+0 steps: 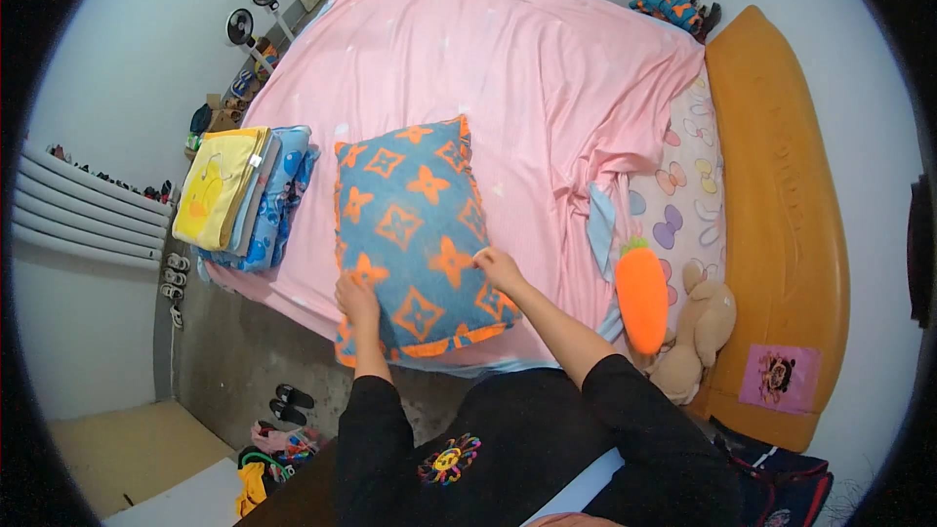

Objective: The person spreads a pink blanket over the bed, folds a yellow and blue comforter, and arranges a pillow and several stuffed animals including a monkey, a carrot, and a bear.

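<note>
A blue-grey pillow [398,224] with orange flower shapes and an orange frilled edge lies on the pink bed cover [488,59], close to the bed's near side. My left hand [358,299] is closed on its left edge, towards the near corner. On the opposite edge my right hand [500,269] pinches the fabric, a bit farther up. Both forearms reach in from below, and the pillow hides the cover under it.
Folded blankets [220,190] are stacked at the bed's left edge. A carrot-shaped plush [641,301] and a beige stuffed toy [705,322] lie by the wooden headboard [781,185]. Two fans [240,27] stand at the far left. Black slippers [290,403] are on the floor.
</note>
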Motion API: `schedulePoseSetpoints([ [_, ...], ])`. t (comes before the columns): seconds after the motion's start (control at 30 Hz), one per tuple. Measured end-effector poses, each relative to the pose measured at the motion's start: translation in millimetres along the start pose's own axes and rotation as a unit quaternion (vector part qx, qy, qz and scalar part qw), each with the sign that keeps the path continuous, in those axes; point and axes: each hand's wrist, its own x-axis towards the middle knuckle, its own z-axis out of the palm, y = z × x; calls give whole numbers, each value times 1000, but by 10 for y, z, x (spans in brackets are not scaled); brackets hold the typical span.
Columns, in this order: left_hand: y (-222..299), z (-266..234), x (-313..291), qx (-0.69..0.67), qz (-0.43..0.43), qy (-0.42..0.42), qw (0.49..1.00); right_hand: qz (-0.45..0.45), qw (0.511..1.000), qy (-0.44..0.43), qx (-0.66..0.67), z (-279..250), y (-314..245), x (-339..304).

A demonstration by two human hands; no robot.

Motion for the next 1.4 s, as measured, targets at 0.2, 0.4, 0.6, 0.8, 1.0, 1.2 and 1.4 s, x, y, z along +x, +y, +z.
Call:
schedulePoseSetpoints([
  [0.2, 263, 357, -444, 151, 132, -161, 966, -22, 989, -73, -130, 282, 270, -432],
  [0.4, 488, 515, -401, 223, 47, -193, 954, 56, 994, -60, -75, -430, 910, -879],
  [0.6, 1286, 558, -958, 201, 59, -239, 948, 175, 977, 107, -52, -1219, 1733, -1706],
  [0.8, 2016, 1153, -1994, 171, 248, -296, 906, 123, 934, 334, 36, -1846, 2272, -2442],
  [1.0, 2735, 1877, -3300, 30, 324, -383, 865, 236, 850, 466, -70, -2562, 2890, -3222],
  [1.2, 3510, 2235, -4321, -230, 221, -557, 767, 372, 791, 483, -50, -3149, 3393, -3911],
  [1.4, 3406, 2856, -4784, -112, 195, -422, 879, 525, 752, 395, -46, -3375, 3519, -3900],
])
